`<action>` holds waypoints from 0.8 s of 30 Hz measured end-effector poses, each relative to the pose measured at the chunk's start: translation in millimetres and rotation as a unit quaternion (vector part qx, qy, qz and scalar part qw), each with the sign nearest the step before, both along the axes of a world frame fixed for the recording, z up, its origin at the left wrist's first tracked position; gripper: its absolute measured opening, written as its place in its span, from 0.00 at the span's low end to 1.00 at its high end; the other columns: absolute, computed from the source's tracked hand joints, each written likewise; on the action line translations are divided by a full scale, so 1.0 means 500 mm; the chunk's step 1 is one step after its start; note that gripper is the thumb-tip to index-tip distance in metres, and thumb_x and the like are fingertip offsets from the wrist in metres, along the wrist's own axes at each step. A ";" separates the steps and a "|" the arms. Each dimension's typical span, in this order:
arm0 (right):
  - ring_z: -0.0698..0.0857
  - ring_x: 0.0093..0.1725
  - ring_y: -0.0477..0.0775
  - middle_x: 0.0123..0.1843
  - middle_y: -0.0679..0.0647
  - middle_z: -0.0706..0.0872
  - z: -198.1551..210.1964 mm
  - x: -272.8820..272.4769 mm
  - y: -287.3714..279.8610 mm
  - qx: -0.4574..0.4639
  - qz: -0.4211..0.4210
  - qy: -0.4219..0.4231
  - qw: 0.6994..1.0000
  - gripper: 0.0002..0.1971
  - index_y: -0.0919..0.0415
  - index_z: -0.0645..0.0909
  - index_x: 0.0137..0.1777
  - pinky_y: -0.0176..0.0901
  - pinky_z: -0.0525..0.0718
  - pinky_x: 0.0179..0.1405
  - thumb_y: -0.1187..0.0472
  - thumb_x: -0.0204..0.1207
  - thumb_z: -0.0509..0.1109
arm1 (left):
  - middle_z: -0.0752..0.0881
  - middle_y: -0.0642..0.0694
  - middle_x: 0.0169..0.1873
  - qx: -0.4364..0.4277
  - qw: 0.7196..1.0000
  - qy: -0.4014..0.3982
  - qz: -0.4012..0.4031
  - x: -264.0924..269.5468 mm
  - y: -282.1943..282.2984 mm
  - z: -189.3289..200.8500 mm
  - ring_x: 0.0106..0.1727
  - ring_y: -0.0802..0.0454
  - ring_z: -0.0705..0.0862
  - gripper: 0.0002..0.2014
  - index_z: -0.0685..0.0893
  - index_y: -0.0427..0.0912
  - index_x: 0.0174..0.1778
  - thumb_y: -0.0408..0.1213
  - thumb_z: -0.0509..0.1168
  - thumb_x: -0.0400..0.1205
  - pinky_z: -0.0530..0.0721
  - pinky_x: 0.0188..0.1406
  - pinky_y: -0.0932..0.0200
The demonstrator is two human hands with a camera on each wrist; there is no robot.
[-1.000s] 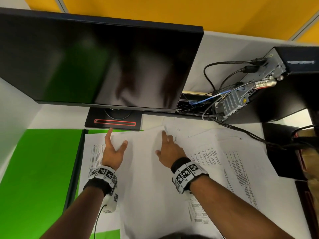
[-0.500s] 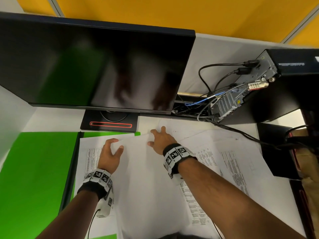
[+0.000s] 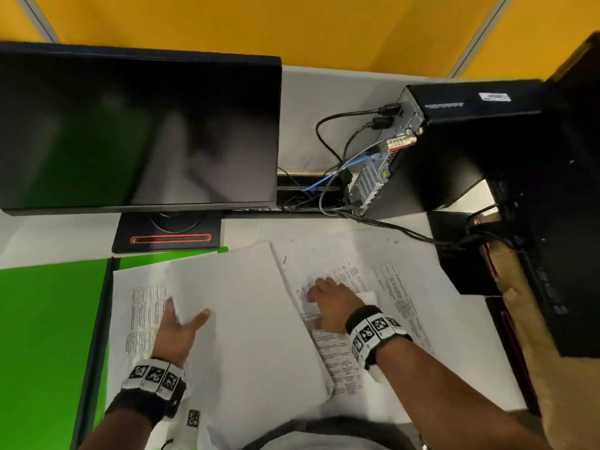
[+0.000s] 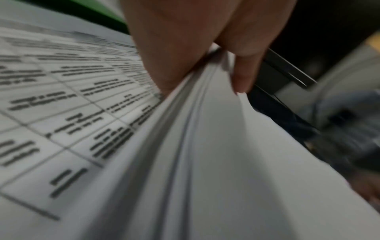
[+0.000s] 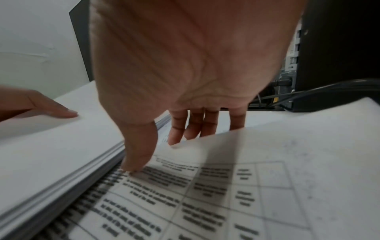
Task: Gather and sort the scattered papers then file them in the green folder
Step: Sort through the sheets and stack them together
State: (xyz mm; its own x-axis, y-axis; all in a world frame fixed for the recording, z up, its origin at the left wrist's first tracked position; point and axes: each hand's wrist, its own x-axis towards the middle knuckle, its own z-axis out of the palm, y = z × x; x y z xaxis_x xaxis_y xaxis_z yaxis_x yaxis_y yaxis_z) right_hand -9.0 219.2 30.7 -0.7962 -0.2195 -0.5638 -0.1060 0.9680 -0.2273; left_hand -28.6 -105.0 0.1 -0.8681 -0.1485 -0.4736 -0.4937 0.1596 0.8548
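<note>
- Left hand pinches the blank stack of papers (thumb on top, fingers beneath), lifting its left edge.
- Right hand, fingers spread, presses flat on printed sheets at 3 o'clock of the stack.
- Green folder lies open at 9 o'clock on the bench.

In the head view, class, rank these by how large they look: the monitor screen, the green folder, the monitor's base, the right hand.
1. monitor screen
2. green folder, partly cut off by the frame and covered by papers
3. monitor's base
4. right hand; near the base's size, so this order is unsure
</note>
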 end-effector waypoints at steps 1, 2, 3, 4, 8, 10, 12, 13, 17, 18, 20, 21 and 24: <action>0.72 0.68 0.58 0.68 0.56 0.72 -0.004 0.000 -0.011 -0.005 -0.005 0.014 1.000 0.27 0.58 0.72 0.69 0.52 0.76 0.64 0.48 0.73 0.72 | 0.87 0.45 0.55 -0.013 1.000 0.013 -0.003 0.005 0.007 0.004 0.54 0.39 0.86 0.25 0.75 0.54 0.65 0.33 0.74 0.75 0.84 0.55 0.38; 0.74 0.65 0.58 0.67 0.56 0.72 -0.008 0.000 -0.020 -0.018 -0.021 0.021 0.999 0.27 0.58 0.72 0.68 0.53 0.79 0.61 0.50 0.72 0.73 | 0.87 0.43 0.54 -0.002 1.000 0.030 0.007 0.009 0.014 0.010 0.54 0.37 0.86 0.26 0.75 0.54 0.65 0.30 0.74 0.75 0.84 0.54 0.37; 0.77 0.62 0.59 0.67 0.55 0.72 -0.010 0.001 -0.029 -0.032 -0.039 0.018 0.999 0.27 0.57 0.71 0.69 0.54 0.81 0.57 0.51 0.73 0.73 | 0.87 0.42 0.54 0.010 0.999 0.038 0.014 0.013 0.012 0.013 0.53 0.37 0.86 0.26 0.76 0.53 0.65 0.28 0.73 0.75 0.84 0.54 0.36; 0.81 0.59 0.60 0.66 0.56 0.73 -0.009 0.003 -0.036 -0.040 -0.048 0.018 0.998 0.26 0.56 0.69 0.70 0.54 0.83 0.54 0.53 0.73 0.73 | 0.87 0.42 0.54 0.023 0.998 0.048 0.023 0.014 0.008 0.017 0.54 0.37 0.86 0.26 0.77 0.53 0.65 0.27 0.73 0.75 0.84 0.54 0.34; 0.84 0.61 0.63 0.64 0.57 0.84 -0.004 0.017 -0.029 -0.032 -0.063 0.012 0.997 0.23 0.51 0.69 0.74 0.53 0.81 0.57 0.58 0.79 0.66 | 0.87 0.43 0.54 0.069 0.994 0.079 0.023 0.026 -0.020 0.055 0.53 0.39 0.86 0.25 0.79 0.52 0.63 0.23 0.71 0.75 0.86 0.51 0.39; 0.83 0.64 0.62 0.66 0.56 0.84 0.005 0.024 0.001 -0.028 -0.121 0.009 0.992 0.21 0.50 0.74 0.73 0.52 0.80 0.61 0.54 0.81 0.65 | 0.87 0.46 0.51 0.089 0.991 0.092 0.035 0.029 -0.037 0.072 0.48 0.46 0.87 0.23 0.80 0.53 0.59 0.21 0.69 0.76 0.90 0.40 0.51; 0.80 0.69 0.62 0.72 0.56 0.80 0.013 0.033 0.052 -0.037 -0.224 -0.001 0.974 0.23 0.50 0.72 0.76 0.53 0.78 0.67 0.52 0.81 0.64 | 0.87 0.44 0.52 0.100 0.989 0.104 0.031 0.031 -0.062 0.077 0.44 0.50 0.88 0.21 0.82 0.49 0.59 0.20 0.67 0.76 0.90 0.37 0.57; 0.78 0.71 0.62 0.75 0.56 0.78 0.015 0.040 0.084 -0.047 -0.283 -0.005 0.958 0.24 0.51 0.71 0.78 0.53 0.76 0.70 0.52 0.82 0.64 | 0.87 0.40 0.54 0.096 0.989 0.108 0.027 0.031 -0.075 0.075 0.44 0.51 0.89 0.21 0.82 0.47 0.61 0.20 0.67 0.77 0.90 0.38 0.56; 0.81 0.67 0.62 0.71 0.60 0.81 0.005 0.074 0.200 -0.075 -0.459 0.035 0.885 0.23 0.57 0.74 0.74 0.53 0.79 0.69 0.52 0.80 0.68 | 0.87 0.42 0.54 0.088 0.989 0.110 0.046 0.033 -0.103 0.067 0.43 0.56 0.90 0.22 0.80 0.46 0.62 0.19 0.66 0.77 0.90 0.40 0.57; 0.79 0.70 0.64 0.73 0.61 0.79 -0.001 0.083 0.213 -0.062 -0.475 0.040 0.877 0.25 0.59 0.72 0.76 0.52 0.77 0.71 0.52 0.81 0.67 | 0.86 0.40 0.56 0.085 0.989 0.106 0.051 0.033 -0.105 0.060 0.46 0.52 0.90 0.23 0.81 0.47 0.62 0.19 0.67 0.76 0.89 0.44 0.52; 0.74 0.75 0.65 0.77 0.63 0.74 -0.014 0.096 0.221 -0.035 -0.467 0.043 0.883 0.29 0.60 0.67 0.79 0.53 0.73 0.74 0.52 0.81 0.67 | 0.85 0.35 0.59 0.069 0.992 0.096 0.054 0.034 -0.105 0.044 0.52 0.41 0.86 0.27 0.80 0.49 0.65 0.23 0.73 0.72 0.85 0.54 0.40; 0.71 0.75 0.65 0.77 0.62 0.72 -0.022 0.102 0.217 -0.020 -0.447 0.050 0.893 0.29 0.59 0.66 0.80 0.54 0.72 0.74 0.53 0.81 0.67 | 0.86 0.36 0.58 0.052 0.993 0.089 0.057 0.034 -0.104 0.034 0.53 0.39 0.85 0.27 0.81 0.52 0.63 0.24 0.75 0.71 0.83 0.55 0.36; 0.67 0.73 0.63 0.74 0.60 0.67 -0.036 0.107 0.191 0.011 -0.412 0.079 0.908 0.28 0.53 0.66 0.80 0.57 0.73 0.73 0.59 0.80 0.67 | 0.86 0.37 0.54 -0.012 0.995 0.074 0.069 0.033 -0.101 0.007 0.53 0.37 0.86 0.26 0.82 0.60 0.54 0.23 0.74 0.72 0.83 0.54 0.32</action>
State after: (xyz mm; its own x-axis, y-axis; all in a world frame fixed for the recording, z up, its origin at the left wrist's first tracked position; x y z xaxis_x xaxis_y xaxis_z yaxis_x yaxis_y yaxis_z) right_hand 44.7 314.7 12.6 -0.7571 0.4965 -0.4247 0.6256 0.7382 -0.2524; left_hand -11.9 -155.3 3.5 -0.8987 -0.2804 -0.3371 -0.3814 0.1206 0.9165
